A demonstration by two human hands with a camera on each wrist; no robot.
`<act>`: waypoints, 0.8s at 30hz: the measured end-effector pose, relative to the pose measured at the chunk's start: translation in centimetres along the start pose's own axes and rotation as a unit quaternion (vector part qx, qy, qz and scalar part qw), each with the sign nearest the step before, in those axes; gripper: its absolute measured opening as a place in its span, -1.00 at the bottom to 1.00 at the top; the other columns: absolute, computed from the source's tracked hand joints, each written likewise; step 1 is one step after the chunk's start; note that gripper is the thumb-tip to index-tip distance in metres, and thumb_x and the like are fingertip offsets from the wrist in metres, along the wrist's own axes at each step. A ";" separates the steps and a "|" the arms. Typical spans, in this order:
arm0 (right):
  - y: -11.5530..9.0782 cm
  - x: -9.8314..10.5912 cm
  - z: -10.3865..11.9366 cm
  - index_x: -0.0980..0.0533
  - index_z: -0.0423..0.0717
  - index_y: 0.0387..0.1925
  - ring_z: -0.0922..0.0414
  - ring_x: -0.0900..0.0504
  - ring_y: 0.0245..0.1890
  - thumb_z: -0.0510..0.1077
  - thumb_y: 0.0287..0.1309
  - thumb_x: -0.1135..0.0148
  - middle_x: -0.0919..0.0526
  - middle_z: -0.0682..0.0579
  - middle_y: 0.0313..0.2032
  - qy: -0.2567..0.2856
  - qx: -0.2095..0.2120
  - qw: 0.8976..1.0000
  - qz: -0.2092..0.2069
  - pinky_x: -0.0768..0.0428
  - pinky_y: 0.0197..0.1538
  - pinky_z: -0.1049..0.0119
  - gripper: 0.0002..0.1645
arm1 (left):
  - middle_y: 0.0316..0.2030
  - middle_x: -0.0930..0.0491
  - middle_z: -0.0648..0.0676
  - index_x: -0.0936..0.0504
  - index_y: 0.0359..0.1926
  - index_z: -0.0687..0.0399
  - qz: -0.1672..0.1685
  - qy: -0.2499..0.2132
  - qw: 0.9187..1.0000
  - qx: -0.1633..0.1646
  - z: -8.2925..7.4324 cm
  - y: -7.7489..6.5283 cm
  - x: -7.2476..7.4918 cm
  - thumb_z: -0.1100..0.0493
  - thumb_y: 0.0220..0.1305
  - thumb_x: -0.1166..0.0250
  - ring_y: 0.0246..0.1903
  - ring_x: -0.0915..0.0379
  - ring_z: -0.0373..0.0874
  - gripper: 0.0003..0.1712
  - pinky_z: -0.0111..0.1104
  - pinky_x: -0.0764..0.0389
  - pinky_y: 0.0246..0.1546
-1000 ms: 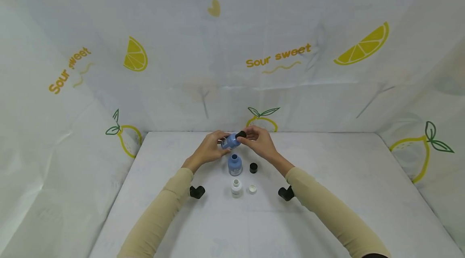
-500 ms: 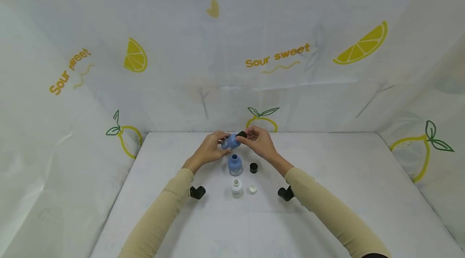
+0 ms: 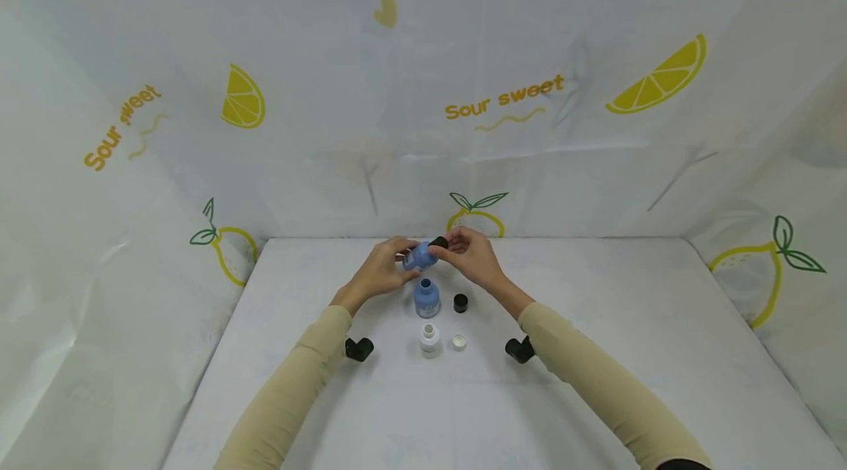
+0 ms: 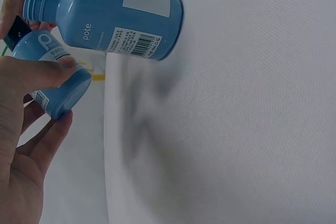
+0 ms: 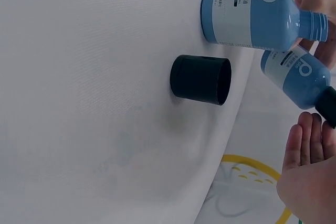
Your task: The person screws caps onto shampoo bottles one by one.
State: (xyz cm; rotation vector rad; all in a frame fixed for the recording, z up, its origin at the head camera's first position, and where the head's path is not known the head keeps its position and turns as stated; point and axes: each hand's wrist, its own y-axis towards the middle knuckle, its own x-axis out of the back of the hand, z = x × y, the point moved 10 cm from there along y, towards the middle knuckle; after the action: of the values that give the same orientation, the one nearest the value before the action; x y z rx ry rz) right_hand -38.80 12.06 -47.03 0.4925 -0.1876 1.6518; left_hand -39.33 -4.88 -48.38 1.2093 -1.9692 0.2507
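Near the back of the table, my left hand point(image 3: 382, 268) grips a blue bottle point(image 3: 418, 257) round its body and holds it tilted, neck toward the right. Its black cap point(image 3: 438, 242) is on the neck, and my right hand point(image 3: 473, 258) pinches that cap between thumb and fingers. Just in front stands a second blue bottle point(image 4: 121, 17), upright and uncapped, with its threaded neck bare. A loose black cap point(image 5: 200, 80) rests on the table to the right of this bottle. In the right wrist view, the held bottle's label point(image 5: 283, 66) faces the camera.
Closer to me stand an open white bottle point(image 3: 430, 341) and a white cap point(image 3: 459, 343) on its right. Black angled pieces point(image 3: 359, 349) show by both forearms. A lemon-print sheet point(image 3: 423, 124) hangs behind the white table point(image 3: 595, 293).
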 end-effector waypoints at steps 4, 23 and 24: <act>0.1 -0.1 0.0 -0.64 -0.26 0.03 -0.11 -0.79 0.02 -0.05 0.29 -0.58 -0.77 -0.24 0.03 -0.001 -0.001 1.000 0.002 -0.84 0.20 0.07 -0.54 | 0.23 -0.67 0.33 -0.61 0.34 0.35 -0.004 -0.002 1.000 -0.001 0.0 0.0 0.1 0.34 0.25 -0.58 0.16 -0.72 0.18 -0.35 -0.11 -0.82 0.29; 0.2 -1.2 1.6 -0.56 -0.36 0.35 -0.27 -0.60 0.43 -0.57 0.35 -0.20 -0.62 -0.38 0.35 0.073 0.103 0.985 0.120 -0.53 0.61 -0.02 -0.44 | 0.20 -0.68 0.33 -0.63 0.30 0.37 -0.006 -0.012 1.000 -0.002 0.3 0.0 0.1 0.37 0.22 -0.58 0.15 -0.73 0.18 -0.37 -0.14 -0.82 0.29; 0.1 -1.2 1.6 -0.57 -0.36 0.34 -0.27 -0.61 0.42 -0.57 0.36 -0.19 -0.64 -0.36 0.33 0.072 0.103 0.985 0.121 -0.54 0.60 -0.01 -0.46 | 0.20 -0.68 0.33 -0.63 0.31 0.37 -0.005 -0.013 1.000 -0.001 0.3 0.0 0.1 0.37 0.23 -0.58 0.16 -0.73 0.19 -0.37 -0.14 -0.81 0.29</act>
State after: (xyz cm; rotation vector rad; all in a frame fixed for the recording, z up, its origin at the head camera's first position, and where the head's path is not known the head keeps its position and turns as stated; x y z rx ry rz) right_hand -38.53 10.31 -46.11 0.5198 0.0337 1.9490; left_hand -39.52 -5.06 -48.53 1.2259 -1.9852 0.2286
